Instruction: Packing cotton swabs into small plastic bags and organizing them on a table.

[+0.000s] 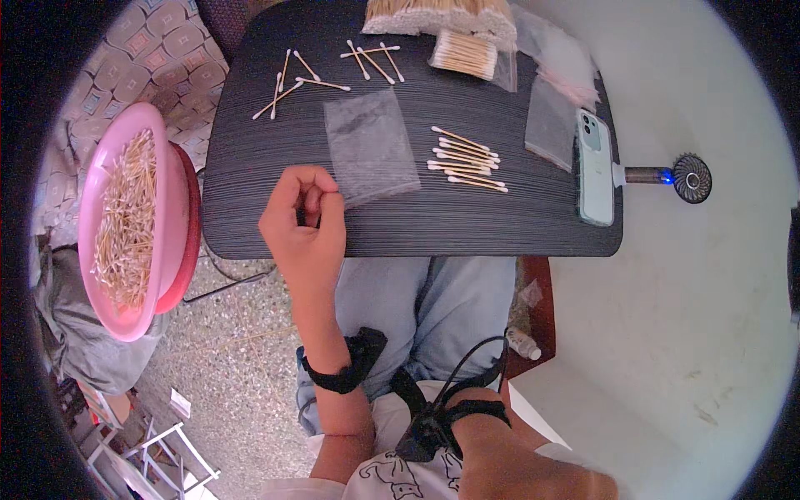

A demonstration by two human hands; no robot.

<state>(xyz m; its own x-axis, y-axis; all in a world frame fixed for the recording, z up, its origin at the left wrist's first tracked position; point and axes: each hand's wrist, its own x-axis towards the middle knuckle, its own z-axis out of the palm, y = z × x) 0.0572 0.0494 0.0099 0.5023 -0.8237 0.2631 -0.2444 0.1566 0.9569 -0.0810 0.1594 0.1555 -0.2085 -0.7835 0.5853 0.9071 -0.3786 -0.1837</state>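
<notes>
My left hand (307,218) is over the front left of the black table, its fingers curled and its thumb beside them. Its fingertips are at the lower left edge of a clear plastic bag (372,143) lying flat. Whether they pinch the bag or something small, I cannot make out. My right hand (473,398) is low, close to my body, beyond a black wrist strap; its fingers are hidden. Right of the bag lies a loose stack of cotton swabs (467,158). More swabs are scattered at the back, in a left group (287,83) and a middle group (372,60).
A pink basin (93,275) full of swabs stands to the left. Bundled swabs (442,15), a bagged swab pack (464,55) and clear bags (552,117) sit at the back right. A phone (595,179) lies at the right edge, with a small fan (692,178) beyond.
</notes>
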